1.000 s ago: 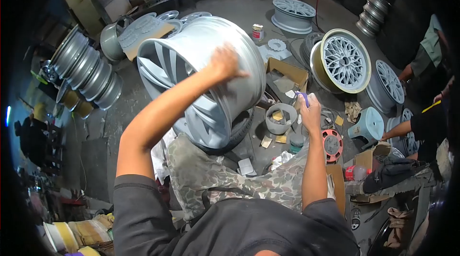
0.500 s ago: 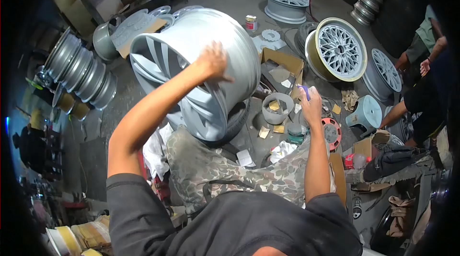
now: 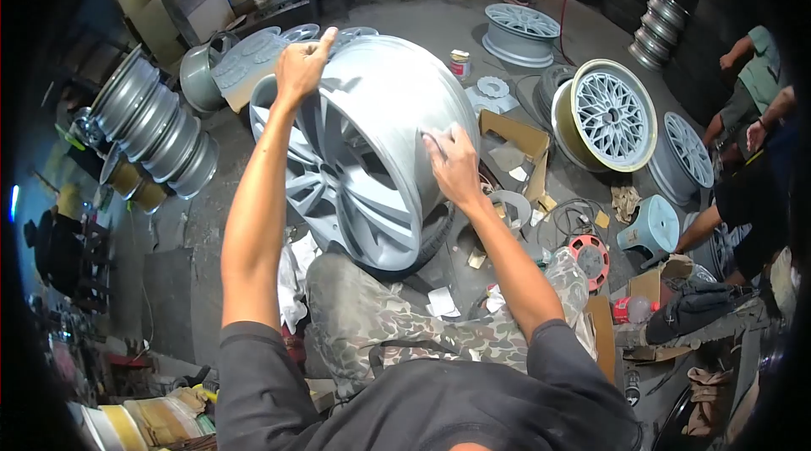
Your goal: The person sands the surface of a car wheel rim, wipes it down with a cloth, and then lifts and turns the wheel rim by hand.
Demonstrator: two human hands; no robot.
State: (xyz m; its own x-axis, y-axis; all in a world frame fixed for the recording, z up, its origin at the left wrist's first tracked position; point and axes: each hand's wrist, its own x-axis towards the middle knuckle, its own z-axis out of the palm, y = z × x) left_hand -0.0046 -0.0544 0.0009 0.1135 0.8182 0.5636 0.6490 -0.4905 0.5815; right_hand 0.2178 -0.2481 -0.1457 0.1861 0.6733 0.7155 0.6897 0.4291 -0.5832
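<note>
A large grey-coated wheel rim (image 3: 393, 84) leans in front of my knees, its spoked face turned left and towards me. It rests against a dark tyre (image 3: 439, 236) below. My left hand (image 3: 302, 67) grips the rim's upper left edge, one digit pointing up. On the side of the barrel, my right hand (image 3: 454, 165) presses with bent fingers. A small purple piece was visible in that hand a moment ago; now the fingers mostly hide it.
Stacked rims (image 3: 152, 126) stand at left. A cardboard box (image 3: 528, 143), a gold-lipped mesh wheel (image 3: 610, 116), a red reel (image 3: 589, 261) and a blue stool (image 3: 649, 223) are at right. Another person's arm (image 3: 701, 227) reaches in near the stool.
My right hand has moved left from beside the box onto the rim's barrel. My left hand has gone from the barrel to the rim's upper left edge. The rim's face has turned more towards me.
</note>
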